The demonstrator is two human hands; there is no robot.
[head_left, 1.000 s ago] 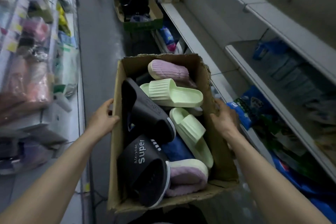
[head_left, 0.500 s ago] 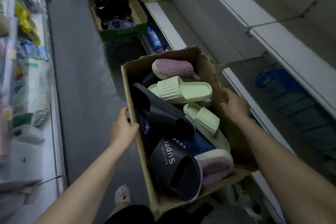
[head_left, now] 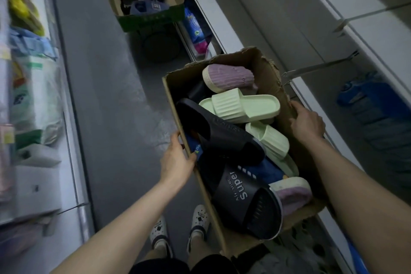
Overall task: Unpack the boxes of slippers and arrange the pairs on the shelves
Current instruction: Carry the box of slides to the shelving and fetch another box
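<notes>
I hold an open cardboard box [head_left: 270, 73] of slippers above the aisle floor. My left hand [head_left: 178, 160] grips its left wall and my right hand [head_left: 308, 121] grips its right wall. Inside lie two pale green slides [head_left: 242, 105], two black slides, one printed "Super" [head_left: 246, 198], a blue slipper [head_left: 270, 170] under them, and two purple fuzzy slippers [head_left: 229, 77], one at each end. The box hangs next to the white shelves [head_left: 367, 35] on the right.
A second box [head_left: 142, 19] with dark slippers stands further down the aisle beside the right shelf base. Blue packets [head_left: 373, 100] lie on the lower right shelf. Stocked shelves [head_left: 31, 87] line the left side. My feet in white clogs [head_left: 178, 227] stand on grey floor.
The box has shifted right toward the shelves and lower in view, with both hands still gripping its sides. The view has tilted down, so my feet show now.
</notes>
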